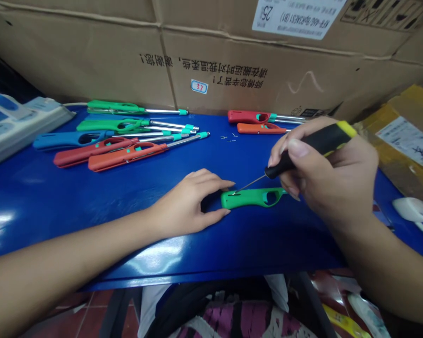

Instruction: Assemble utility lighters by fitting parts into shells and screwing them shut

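Note:
A green long-necked gas lighter (pixel 246 199) lies flat on the blue table, its trigger loop to the right. My left hand (pixel 197 202) steadies its left end between thumb and fingertips, one on each side. In my right hand (pixel 324 173) is a screwdriver (pixel 313 146) with a black handle and yellow end, held slanting down to the left. Its thin shaft reaches the slot near the lighter's left end, the tip touching there. My right fingers hang over the lighter's metal neck and hide most of it.
Several lighters, including a blue lighter (pixel 68 140) and an orange lighter (pixel 127 157), lie at the back left. A red lighter (pixel 246 116) rests behind, near tiny metal pieces (pixel 229 138). A cardboard box (pixel 204 51) walls the back; a white mouse (pixel 413 209) sits right.

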Tool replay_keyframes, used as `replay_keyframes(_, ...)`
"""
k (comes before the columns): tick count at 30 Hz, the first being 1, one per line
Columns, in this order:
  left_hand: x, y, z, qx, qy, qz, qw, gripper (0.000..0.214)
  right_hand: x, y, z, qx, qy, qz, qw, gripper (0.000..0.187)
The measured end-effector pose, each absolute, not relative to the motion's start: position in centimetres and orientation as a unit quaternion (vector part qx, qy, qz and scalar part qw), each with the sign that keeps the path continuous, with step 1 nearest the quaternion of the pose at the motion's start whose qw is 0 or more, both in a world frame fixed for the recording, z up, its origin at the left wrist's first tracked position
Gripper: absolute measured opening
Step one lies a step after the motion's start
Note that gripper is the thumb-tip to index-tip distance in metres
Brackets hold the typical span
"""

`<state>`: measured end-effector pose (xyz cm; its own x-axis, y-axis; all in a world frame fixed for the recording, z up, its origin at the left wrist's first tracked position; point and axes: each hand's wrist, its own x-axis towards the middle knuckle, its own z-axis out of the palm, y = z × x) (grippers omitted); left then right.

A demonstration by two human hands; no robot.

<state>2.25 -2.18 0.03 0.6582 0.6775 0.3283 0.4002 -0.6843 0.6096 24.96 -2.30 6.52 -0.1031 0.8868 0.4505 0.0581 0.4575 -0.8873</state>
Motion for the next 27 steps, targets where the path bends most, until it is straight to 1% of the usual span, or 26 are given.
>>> replay_keyframes(5,2.5,-2.3,0.1,0.882,0.3,0.258,0.257,0.04,24.9,-3.2,6.7,-0.377,-0.674,0.305,0.557,0.011)
replay_keyframes(12,2.5,-2.2,-0.1,0.886,0.292,0.263,0.247,0.037,25.1,-4.0,6.7,-0.371,-0.725,0.295,0.499,0.007)
replay_keyframes(16,2.5,-2.2,0.0,0.886,0.295,0.257,0.249,0.036,25.1,-4.0,6.4,-0.347,-0.739,0.287,0.501,0.005)
replay_keyframes(27,2.5,-2.2,0.1,0.886,0.291,0.263,0.247,0.036,24.9,-3.9,6.2,-0.348,-0.747,0.28,0.492,0.006)
